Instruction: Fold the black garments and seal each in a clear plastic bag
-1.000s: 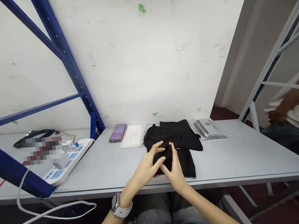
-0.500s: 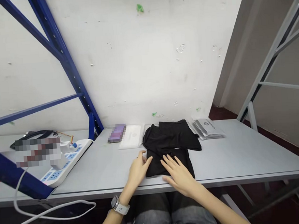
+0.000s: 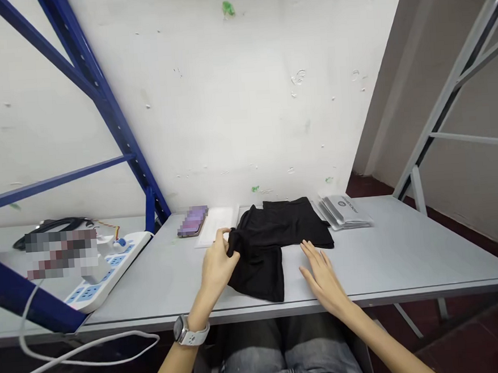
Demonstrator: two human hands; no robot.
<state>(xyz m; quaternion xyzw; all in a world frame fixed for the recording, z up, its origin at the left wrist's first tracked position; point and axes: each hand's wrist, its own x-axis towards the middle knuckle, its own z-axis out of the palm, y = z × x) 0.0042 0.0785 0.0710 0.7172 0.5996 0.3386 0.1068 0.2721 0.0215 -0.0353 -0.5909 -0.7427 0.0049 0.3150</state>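
Observation:
Near the front edge of the table lies a black cloth piece (image 3: 261, 275), partly bunched at its upper left. My left hand (image 3: 218, 263) pinches that bunched corner and lifts it slightly. To the right of the cloth, my right hand (image 3: 323, 272) is open, palm down with fingers stretched, over the bare tabletop and apart from the cloth. Behind both hands more black fabric (image 3: 292, 220) is spread out; its lower left meets the front piece, and I cannot tell where one ends.
Left of the fabric are a white flat packet (image 3: 215, 226) and a phone (image 3: 193, 221), partly blurred. Grey printed packets (image 3: 347, 211) are stacked at the back right. A power strip (image 3: 110, 273) with plugs and a blue metal frame (image 3: 113, 113) stand left. The table (image 3: 399, 255) meets a white wall.
My left hand has closed on the front black cloth and pulled it left, bunching its corner. My right hand has come off the cloth and moved right.

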